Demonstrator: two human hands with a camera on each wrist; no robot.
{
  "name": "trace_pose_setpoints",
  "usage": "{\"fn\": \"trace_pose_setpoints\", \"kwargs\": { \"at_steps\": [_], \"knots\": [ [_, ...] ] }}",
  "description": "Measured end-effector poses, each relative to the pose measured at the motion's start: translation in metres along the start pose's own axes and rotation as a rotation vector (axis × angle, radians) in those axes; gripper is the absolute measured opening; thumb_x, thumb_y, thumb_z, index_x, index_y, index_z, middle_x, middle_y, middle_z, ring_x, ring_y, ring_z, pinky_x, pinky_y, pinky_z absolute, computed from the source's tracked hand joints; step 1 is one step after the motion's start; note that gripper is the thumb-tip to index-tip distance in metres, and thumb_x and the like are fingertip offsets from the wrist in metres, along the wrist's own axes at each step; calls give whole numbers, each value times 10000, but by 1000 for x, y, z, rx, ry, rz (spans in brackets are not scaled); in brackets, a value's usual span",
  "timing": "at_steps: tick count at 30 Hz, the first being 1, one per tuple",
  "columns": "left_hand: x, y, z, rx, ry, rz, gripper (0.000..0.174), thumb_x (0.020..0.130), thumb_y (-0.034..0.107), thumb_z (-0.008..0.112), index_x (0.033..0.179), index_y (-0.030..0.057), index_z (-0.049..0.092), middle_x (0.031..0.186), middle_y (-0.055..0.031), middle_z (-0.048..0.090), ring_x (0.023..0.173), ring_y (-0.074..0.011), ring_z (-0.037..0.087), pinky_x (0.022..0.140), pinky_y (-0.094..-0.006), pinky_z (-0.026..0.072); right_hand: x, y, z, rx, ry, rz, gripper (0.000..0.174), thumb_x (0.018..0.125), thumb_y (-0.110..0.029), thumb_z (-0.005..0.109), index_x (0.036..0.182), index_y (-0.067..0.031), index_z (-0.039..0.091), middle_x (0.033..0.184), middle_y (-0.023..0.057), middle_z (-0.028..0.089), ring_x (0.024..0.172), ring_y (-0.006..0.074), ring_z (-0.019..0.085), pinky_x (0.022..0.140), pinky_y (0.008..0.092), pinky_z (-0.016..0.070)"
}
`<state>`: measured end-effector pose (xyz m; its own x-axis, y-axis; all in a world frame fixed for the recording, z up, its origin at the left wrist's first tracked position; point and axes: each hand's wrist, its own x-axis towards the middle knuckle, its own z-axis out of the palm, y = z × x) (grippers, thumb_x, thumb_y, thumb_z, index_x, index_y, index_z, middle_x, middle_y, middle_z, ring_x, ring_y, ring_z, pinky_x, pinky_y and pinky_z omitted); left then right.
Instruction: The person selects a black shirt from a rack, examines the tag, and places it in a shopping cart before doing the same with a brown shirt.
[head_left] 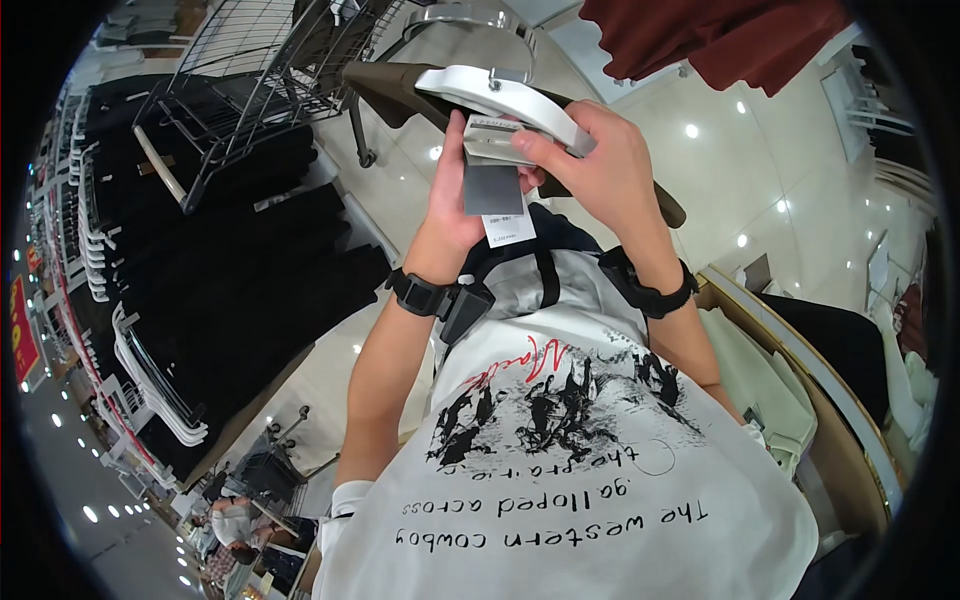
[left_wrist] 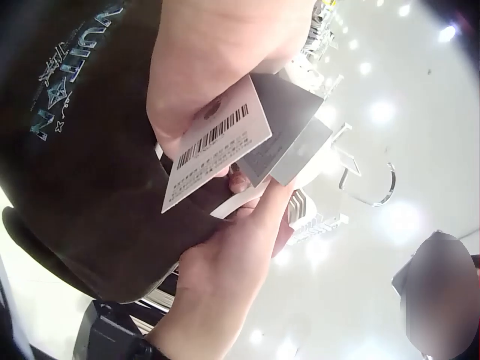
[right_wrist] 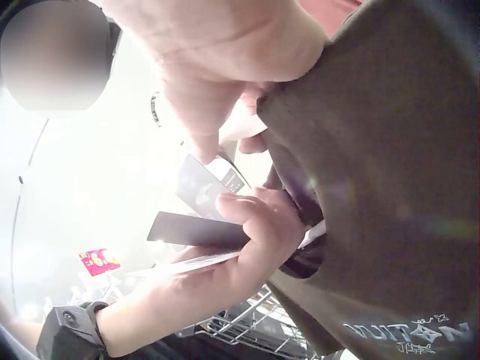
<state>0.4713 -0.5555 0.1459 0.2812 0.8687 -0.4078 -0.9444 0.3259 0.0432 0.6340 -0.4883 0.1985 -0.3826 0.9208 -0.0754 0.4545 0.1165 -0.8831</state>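
Observation:
A dark brown shirt (head_left: 385, 92) with shiny lettering hangs on a white hanger (head_left: 500, 95) in front of the person. Several hang tags (head_left: 492, 190), white and dark grey, dangle at its collar. My left hand (head_left: 460, 195) holds these tags between thumb and fingers; in the left wrist view a white barcode tag (left_wrist: 217, 142) faces the camera. Around one end of the hanger, my right hand (head_left: 615, 160) curls its fingers, and its thumb lies on a white tag. The left wrist view shows the shirt's printed lettering (left_wrist: 64, 82) beside the hands.
Black garments (head_left: 240, 270) hang on a rack at the left. A wire shopping cart (head_left: 235, 90) stands beyond it. Red-brown clothing (head_left: 710, 45) hangs at the upper right, and a gold-edged display unit (head_left: 800, 370) with a pale green garment (head_left: 755, 385) stands beside the right arm.

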Motion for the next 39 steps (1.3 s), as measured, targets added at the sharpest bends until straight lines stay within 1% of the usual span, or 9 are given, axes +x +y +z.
{"fn": "trace_pose_setpoints", "kwargs": {
  "at_steps": [6, 7, 9, 18, 28, 29, 32, 34, 39],
  "knots": [
    [6, 26, -15, 0, 37, 79, 586, 997, 598, 319, 1041, 59, 545, 941, -172, 624, 860, -313, 613, 810, -434, 526, 6, -16, 5, 24, -166, -133, 485, 571, -435, 851, 814, -56, 672, 810, 67, 634, 756, 274, 624, 676, 364, 481],
    [12, 33, -20, -149, -182, -7, 594, 995, 607, 306, 1054, 63, 539, 953, -194, 619, 893, -320, 613, 836, -444, 529, 8, -16, 9, -8, -179, -152, 488, 562, -423, 855, 825, -59, 666, 835, 67, 631, 778, 277, 623, 693, 364, 483],
    [10, 44, -22, -173, -117, -11, 596, 996, 609, 298, 1041, 65, 539, 961, -202, 616, 914, -329, 611, 848, -450, 528, 13, -20, 15, -135, -197, -172, 491, 550, -400, 858, 843, -68, 645, 884, 72, 616, 811, 286, 615, 707, 369, 486],
    [8, 102, -10, -334, -107, -53, 476, 1002, 554, 377, 1053, 101, 511, 1098, -166, 578, 1016, -319, 605, 937, -475, 512, 61, -51, 63, -220, -39, -30, 382, 744, -363, 758, 780, 4, 657, 734, 127, 586, 680, 320, 588, 614, 393, 445],
    [2, 190, -17, -259, -209, 1, 554, 999, 541, 380, 1152, 39, 559, 1114, -188, 616, 1010, -337, 620, 944, -478, 513, 104, -100, 115, -151, -174, -50, 436, 642, -407, 827, 800, -31, 673, 793, 102, 607, 730, 288, 594, 663, 379, 458],
    [1, 197, -17, -212, -106, 23, 577, 994, 545, 380, 1122, 19, 579, 1038, -196, 637, 943, -351, 638, 880, -480, 538, 105, -103, 119, -155, -174, -71, 450, 628, -416, 833, 811, -36, 675, 801, 102, 607, 735, 288, 594, 672, 379, 461],
    [-3, 220, -22, -65, -397, -3, 388, 975, 389, 480, 1152, 66, 603, 1133, -171, 639, 966, -314, 625, 908, -473, 504, 109, -116, 127, -149, -133, -92, 394, 676, -335, 821, 864, -24, 667, 829, 106, 612, 721, 297, 595, 668, 370, 467],
    [4, 245, -17, 111, -282, -190, 325, 940, 336, 486, 1077, 61, 596, 1011, -153, 635, 947, -267, 629, 863, -399, 529, 112, -125, 130, -53, -54, -51, 340, 721, -279, 801, 862, -7, 654, 821, 116, 610, 707, 304, 594, 654, 367, 466],
    [-2, 271, -19, 794, -147, -7, 155, 851, 94, 517, 995, 53, 554, 993, -92, 613, 909, -183, 620, 838, -311, 512, 129, -122, 120, -150, 245, -54, 318, 845, -268, 720, 901, 35, 641, 780, 192, 640, 672, 315, 613, 640, 373, 475]
  ]
}}
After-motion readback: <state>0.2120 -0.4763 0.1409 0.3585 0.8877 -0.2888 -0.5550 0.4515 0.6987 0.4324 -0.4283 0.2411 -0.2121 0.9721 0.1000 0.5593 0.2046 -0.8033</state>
